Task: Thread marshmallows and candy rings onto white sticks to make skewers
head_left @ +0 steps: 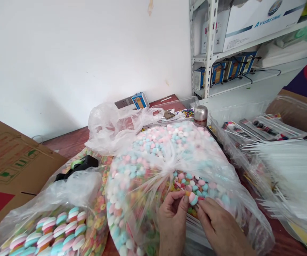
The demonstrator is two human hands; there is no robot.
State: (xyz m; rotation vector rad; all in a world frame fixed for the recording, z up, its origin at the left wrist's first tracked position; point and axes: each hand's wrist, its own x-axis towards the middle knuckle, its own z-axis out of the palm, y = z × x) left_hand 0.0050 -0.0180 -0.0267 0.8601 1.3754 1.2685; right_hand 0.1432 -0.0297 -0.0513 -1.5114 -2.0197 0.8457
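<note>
A large clear plastic bag (166,167) full of pink, blue and white round candies sits in the middle, with an opening through which more coloured pieces show. In front of that opening my left hand (173,217) pinches a small row of soft candies (192,197), orange, pink and blue. My right hand (217,222) is closed at the row's right end, its fingertips pressed together; what exactly they grip is too small to tell. At the lower left, a bag (49,231) holds striped, twisted marshmallow pieces.
A black tape dispenser (81,165) lies on bags at the left, beside a cardboard box (15,170). Behind stand a metal-topped container (200,115) and crumpled plastic (113,124). On the right, a clear bin (230,153) holds packets near white sticks (297,174). Shelving (210,42) stands behind.
</note>
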